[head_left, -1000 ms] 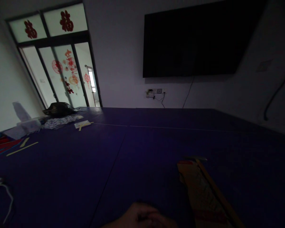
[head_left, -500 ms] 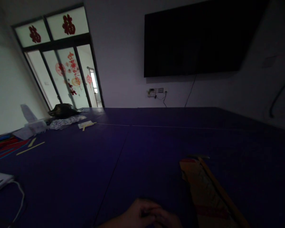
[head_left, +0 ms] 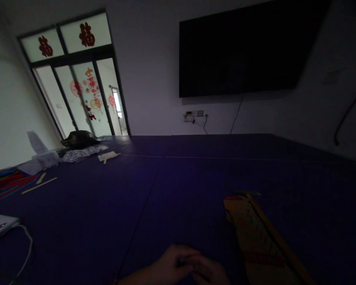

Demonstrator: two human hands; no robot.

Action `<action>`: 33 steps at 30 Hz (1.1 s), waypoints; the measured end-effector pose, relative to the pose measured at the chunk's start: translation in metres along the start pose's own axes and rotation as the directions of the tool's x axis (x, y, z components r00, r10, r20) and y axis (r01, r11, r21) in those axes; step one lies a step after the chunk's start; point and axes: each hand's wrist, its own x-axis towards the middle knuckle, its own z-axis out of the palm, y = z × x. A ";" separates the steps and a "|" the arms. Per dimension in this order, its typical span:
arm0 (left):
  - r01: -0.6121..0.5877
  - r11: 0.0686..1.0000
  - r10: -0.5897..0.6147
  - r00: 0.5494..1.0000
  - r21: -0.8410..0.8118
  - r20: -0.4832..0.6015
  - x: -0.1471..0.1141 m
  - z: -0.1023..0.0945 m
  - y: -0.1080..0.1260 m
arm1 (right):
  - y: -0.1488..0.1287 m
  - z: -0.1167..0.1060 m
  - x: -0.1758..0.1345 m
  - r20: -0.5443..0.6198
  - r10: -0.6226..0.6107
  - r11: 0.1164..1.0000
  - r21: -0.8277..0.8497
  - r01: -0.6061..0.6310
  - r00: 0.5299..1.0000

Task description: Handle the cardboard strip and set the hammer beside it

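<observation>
At the bottom middle, my left hand [head_left: 170, 263] and my right hand [head_left: 210, 271] rest together on the dark purple tabletop [head_left: 112, 221]. Both have curled fingers, and the fingertips meet around a small dark gap. The dim light hides whatever may be between them. To the right of my right hand, and apart from it, lies a long worn brown piece of cardboard [head_left: 255, 233] with red bands. A hammer-like tool [head_left: 277, 238] with a long wooden handle and a thin metal head lies along its right edge.
A white box-shaped device [head_left: 2, 226] with a white cable sits at left. Farther back are coloured strips [head_left: 10, 184], pale yellow strips [head_left: 39, 185], papers [head_left: 84, 152] and a black bag [head_left: 79, 139]. A seam crosses the table. A large screen [head_left: 243, 55] hangs on the wall.
The view has shifted very slightly. Both hands stay together in nearly the same place, with the fingers curled. The objects on the table have not moved.
</observation>
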 end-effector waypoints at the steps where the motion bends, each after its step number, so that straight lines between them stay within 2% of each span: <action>1: -0.007 1.000 0.007 1.000 0.006 -0.006 0.000 0.000 0.001 | -0.001 0.001 0.000 -0.008 -0.001 1.000 0.006 0.001 1.000; 5: -0.032 0.998 0.033 0.999 0.056 -0.027 -0.001 0.000 0.003 | -0.005 0.003 0.001 -0.033 0.010 1.000 0.004 -0.009 0.999; 9: -0.005 1.000 0.006 0.997 0.006 -0.074 -0.001 0.000 -0.003 | -0.007 0.002 0.001 -0.024 0.011 0.999 0.034 -0.011 1.000; 15: 0.006 1.000 -0.006 1.000 -0.012 -0.016 0.000 -0.001 -0.008 | -0.003 0.000 0.001 0.003 0.001 1.000 0.030 -0.001 1.000; 22: -0.006 1.000 0.006 1.000 -0.030 -0.011 -0.001 -0.002 -0.006 | -0.010 0.003 0.000 -0.002 0.002 0.999 0.053 -0.002 1.000; 30: -0.010 0.999 0.008 0.998 -0.045 -0.057 -0.002 0.000 -0.004 | -0.009 0.001 0.000 -0.006 -0.010 1.000 0.007 0.010 1.000; 33: -0.018 1.000 0.018 0.999 -0.016 -0.032 -0.002 0.000 -0.002 | -0.007 0.000 -0.001 -0.008 -0.004 1.000 -0.019 0.004 1.000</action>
